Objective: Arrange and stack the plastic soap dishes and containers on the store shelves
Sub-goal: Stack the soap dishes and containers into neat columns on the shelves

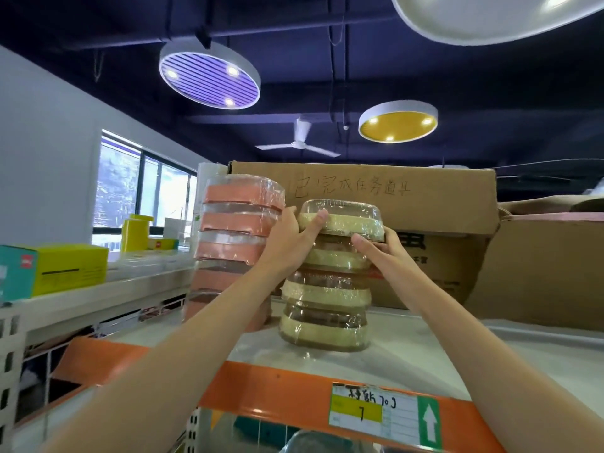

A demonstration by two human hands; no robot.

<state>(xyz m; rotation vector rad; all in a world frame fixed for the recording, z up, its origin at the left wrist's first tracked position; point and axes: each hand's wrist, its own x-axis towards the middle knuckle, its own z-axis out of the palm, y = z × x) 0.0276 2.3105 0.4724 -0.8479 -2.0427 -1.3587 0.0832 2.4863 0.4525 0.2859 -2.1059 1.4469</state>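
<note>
Both hands meet at the top cream soap dish (pixel 340 219), which sits wrapped in clear film as the highest piece of the cream stack (pixel 325 289) on the white shelf (pixel 425 348). The left hand (pixel 289 238) has its fingers (pixel 315 223) curled against the dish's left end, the thumb lying across the cream band at the front and the other fingertips hidden behind the dish. The right hand (pixel 380 248) grips the dish's right end from slightly below, its thumb pressed under the front rim and its fingers wrapped round the far side, mostly out of sight. Below the fingers, 3 more wrapped cream dishes stand one on another, the bottom one resting on the shelf. Just left of the left hand's fingers, touching or nearly touching its knuckles, rises the taller pink stack (pixel 237 246), also film-wrapped. Behind the fingers stands a cardboard box (pixel 425 197) with handwritten characters on its face. Below both forearms runs the shelf's orange beam (pixel 294 397), bearing a label (pixel 384 415) with a green arrow. Far left of the fingers, a yellow box (pixel 70 268) lies on a neighbouring shelf.
</note>
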